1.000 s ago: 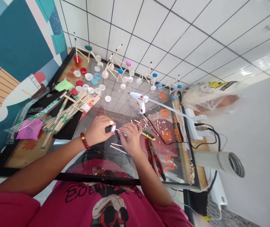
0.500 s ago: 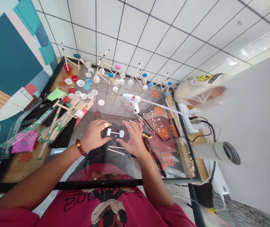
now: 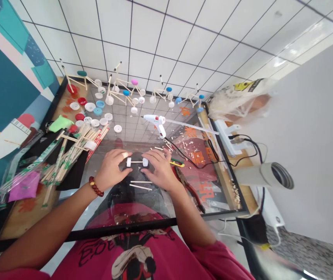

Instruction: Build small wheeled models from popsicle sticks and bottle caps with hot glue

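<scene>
A small axle [image 3: 137, 161], a thin wooden stick with a white bottle cap at each end, stands on the glass tabletop [image 3: 143, 194]. My left hand [image 3: 111, 168] pinches the left cap. My right hand [image 3: 162, 168] pinches the right cap. Both hands rest on the glass, fingers curled round the caps. Two loose sticks [image 3: 141, 184] lie just in front of the hands.
A white glue gun [image 3: 156, 122] stands behind the hands, its black cord running right to a power strip [image 3: 230, 134]. Loose caps [image 3: 92, 110], packs of chopsticks [image 3: 67, 151], stick-and-cap models [image 3: 125, 91], red pliers [image 3: 190, 190], a yellow cutter [image 3: 178, 162] and a grey tube [image 3: 267, 177] surround them.
The hands, close together a second ago while fitting a cap onto the stick, have spread apart; the finished axle now stands between them on the glass. The camera has tilted upward.
</scene>
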The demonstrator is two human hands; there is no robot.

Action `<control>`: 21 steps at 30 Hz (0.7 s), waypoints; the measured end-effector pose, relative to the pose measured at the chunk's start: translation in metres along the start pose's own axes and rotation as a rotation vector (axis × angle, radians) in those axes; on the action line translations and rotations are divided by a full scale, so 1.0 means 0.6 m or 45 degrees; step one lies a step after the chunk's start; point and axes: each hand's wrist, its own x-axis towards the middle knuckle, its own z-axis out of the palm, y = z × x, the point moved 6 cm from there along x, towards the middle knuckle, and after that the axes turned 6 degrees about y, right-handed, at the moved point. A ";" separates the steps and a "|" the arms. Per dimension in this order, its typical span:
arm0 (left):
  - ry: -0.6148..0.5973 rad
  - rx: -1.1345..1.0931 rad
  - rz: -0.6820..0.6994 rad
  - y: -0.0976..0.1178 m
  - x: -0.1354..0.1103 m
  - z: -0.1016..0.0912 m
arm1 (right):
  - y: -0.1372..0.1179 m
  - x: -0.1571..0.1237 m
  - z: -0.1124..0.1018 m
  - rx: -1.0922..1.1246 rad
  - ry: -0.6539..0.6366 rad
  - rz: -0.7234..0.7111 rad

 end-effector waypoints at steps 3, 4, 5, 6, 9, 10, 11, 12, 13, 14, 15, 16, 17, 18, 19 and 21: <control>-0.004 0.005 0.004 -0.002 -0.001 0.001 | 0.004 0.000 -0.024 -0.016 0.060 0.023; -0.008 0.007 0.004 -0.003 -0.001 0.001 | 0.007 0.000 -0.033 -0.017 0.093 0.041; -0.014 0.010 0.003 -0.003 -0.002 0.002 | 0.010 -0.001 -0.043 -0.013 0.128 0.057; -0.021 0.014 0.001 -0.004 -0.002 0.003 | 0.013 -0.002 -0.050 -0.006 0.158 0.068; -0.038 0.027 -0.012 -0.005 -0.002 0.004 | 0.019 -0.003 -0.059 0.014 0.186 0.067; -0.044 0.031 -0.016 -0.005 -0.002 0.005 | 0.019 -0.003 -0.059 0.016 0.174 0.062; -0.049 0.035 -0.020 -0.005 -0.001 0.005 | 0.018 -0.003 -0.057 0.021 0.148 0.053; -0.055 0.037 -0.022 -0.004 -0.001 0.006 | 0.015 -0.003 -0.054 0.035 0.111 0.041; -0.059 0.037 -0.023 -0.004 0.000 0.006 | 0.010 -0.003 -0.050 0.060 0.060 0.022; -0.060 0.034 -0.024 -0.004 0.000 0.006 | 0.003 -0.004 -0.046 0.093 -0.002 -0.004; -0.058 0.029 -0.026 -0.005 0.001 0.006 | -0.007 -0.005 -0.042 0.124 -0.073 -0.036; -0.054 0.022 -0.029 -0.005 0.001 0.006 | -0.018 -0.008 -0.039 0.150 -0.142 -0.073; -0.050 0.012 -0.032 -0.005 0.001 0.006 | -0.030 -0.012 -0.036 0.166 -0.207 -0.111; -0.043 0.001 -0.034 -0.006 0.001 0.006 | -0.040 -0.015 -0.035 0.171 -0.261 -0.144; -0.036 -0.012 -0.036 -0.006 0.001 0.005 | -0.048 -0.019 -0.036 0.168 -0.292 -0.166; -0.020 -0.035 -0.038 -0.007 0.001 0.004 | -0.048 -0.020 -0.044 0.155 -0.263 -0.150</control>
